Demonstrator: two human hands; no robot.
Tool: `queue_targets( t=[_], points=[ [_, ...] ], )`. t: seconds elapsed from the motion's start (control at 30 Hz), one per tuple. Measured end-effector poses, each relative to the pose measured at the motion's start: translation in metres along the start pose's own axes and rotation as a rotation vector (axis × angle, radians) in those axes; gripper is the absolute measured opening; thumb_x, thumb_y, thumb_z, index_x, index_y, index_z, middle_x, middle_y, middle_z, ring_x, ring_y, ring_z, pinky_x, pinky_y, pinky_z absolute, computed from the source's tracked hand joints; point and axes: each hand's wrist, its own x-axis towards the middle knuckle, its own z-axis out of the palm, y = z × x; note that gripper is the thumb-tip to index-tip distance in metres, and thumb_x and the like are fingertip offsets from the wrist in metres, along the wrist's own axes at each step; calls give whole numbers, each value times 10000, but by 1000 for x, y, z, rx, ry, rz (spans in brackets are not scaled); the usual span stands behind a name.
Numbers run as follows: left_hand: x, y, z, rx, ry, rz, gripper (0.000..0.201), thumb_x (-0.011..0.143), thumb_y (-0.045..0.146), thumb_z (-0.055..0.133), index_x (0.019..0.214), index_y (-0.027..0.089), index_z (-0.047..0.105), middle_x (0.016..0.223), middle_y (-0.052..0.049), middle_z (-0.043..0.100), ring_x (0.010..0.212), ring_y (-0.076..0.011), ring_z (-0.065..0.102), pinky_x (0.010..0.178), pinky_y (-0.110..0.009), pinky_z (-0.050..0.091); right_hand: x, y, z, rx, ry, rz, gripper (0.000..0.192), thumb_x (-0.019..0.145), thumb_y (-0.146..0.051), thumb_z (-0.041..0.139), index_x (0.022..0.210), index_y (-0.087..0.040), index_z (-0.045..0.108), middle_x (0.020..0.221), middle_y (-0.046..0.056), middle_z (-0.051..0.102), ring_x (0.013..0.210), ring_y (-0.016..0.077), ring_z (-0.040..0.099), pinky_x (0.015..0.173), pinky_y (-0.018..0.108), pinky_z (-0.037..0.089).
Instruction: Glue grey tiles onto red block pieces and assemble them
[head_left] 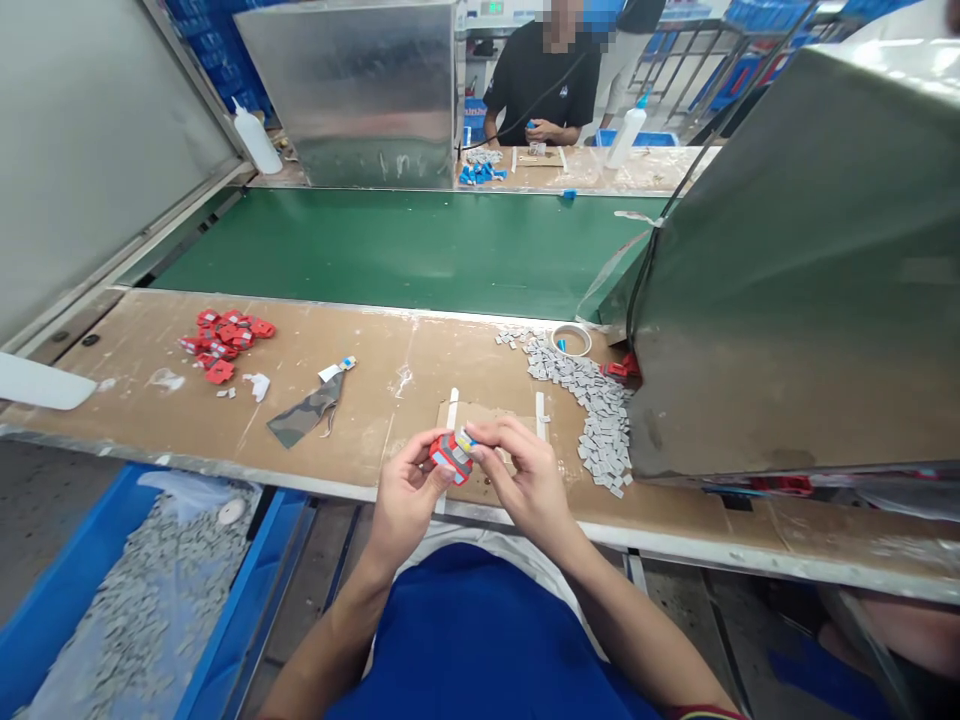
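Observation:
My left hand point(405, 490) is closed around a small red plastic toy car point(447, 460) with grey and pale blue patches. From the other side, my right hand point(525, 480) pinches a small white-and-yellow piece point(466, 440) against the car's upper right end. Fingers partly cover that piece, so its exact kind is unclear. Both hands are over the near table edge, above a cardboard patch point(495, 413) with white tape strips point(540, 415) on it. Right of my hands lies a spread of small grey tiles point(592, 400).
Red car pieces point(225, 338) are heaped at left, near a camouflage cloth strip point(307, 410). A tape roll point(571, 341) touches the tiles. A green conveyor belt point(405, 245) runs behind; a metal panel point(795, 280) bounds the right. A person point(544, 80) sits opposite. A blue crate point(97, 540) stands low left.

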Motion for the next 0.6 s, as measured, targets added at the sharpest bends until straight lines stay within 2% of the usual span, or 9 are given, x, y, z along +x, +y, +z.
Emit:
queue_targets(
  t=[0.07, 0.13, 0.23, 0.3, 0.4, 0.53, 0.6],
  points=[
    [2, -1, 3, -58, -3, -10, 538, 779, 507, 867, 1150, 151, 712, 1055, -124, 816, 938, -236, 778, 830, -296, 608, 0, -1, 0, -28, 5, -22, 223, 1020, -272, 616, 1214, -232, 717, 1180, 109, 672, 1044, 217, 698, 879, 364, 610],
    [4, 0, 4, -117, -16, -39, 568, 781, 525, 861, 1182, 159, 692, 1042, -125, 818, 880, -236, 787, 798, -308, 616, -3, -4, 0, -93, -28, -65, 428, 988, -320, 672, 1408, -258, 619, 1325, 141, 567, 1149, 252, 661, 929, 411, 614],
    [3, 2, 3, -168, -70, -81, 608, 831, 555, 805, 1276, 173, 643, 1006, -121, 822, 795, -239, 792, 758, -336, 629, -8, -6, 2, -182, -37, -147, 668, 983, -269, 668, 1596, -288, 402, 1286, 143, 517, 1179, 265, 631, 935, 428, 623],
    [2, 3, 1, -158, -131, -71, 620, 874, 542, 768, 1352, 181, 607, 991, -120, 822, 795, -243, 792, 757, -345, 633, -10, -7, 1, -206, 2, -195, 691, 992, -203, 630, 1619, -291, 353, 1244, 135, 541, 1155, 259, 636, 931, 420, 627],
    [1, 6, -4, -98, -202, 13, 606, 899, 499, 756, 1407, 206, 603, 1069, -122, 804, 874, -240, 783, 812, -344, 631, -10, -9, -1, -177, 6, -220, 655, 981, -184, 633, 1585, -280, 399, 1300, 145, 576, 1188, 272, 630, 955, 430, 621],
    [4, 7, -10, 47, -206, 241, 508, 884, 454, 784, 1343, 259, 690, 1257, -112, 707, 1074, -239, 718, 930, -321, 593, -12, -9, -2, -50, -30, -203, 560, 987, -223, 626, 1521, -273, 468, 1312, 139, 560, 1218, 271, 601, 968, 423, 613],
    [5, 7, -13, 119, -198, 352, 488, 891, 440, 780, 1344, 280, 692, 1275, -103, 670, 1120, -235, 675, 948, -310, 570, -15, -8, 0, 13, -29, -192, 530, 999, -255, 615, 1511, -276, 475, 1277, 130, 536, 1187, 258, 594, 944, 406, 616]
  ],
)
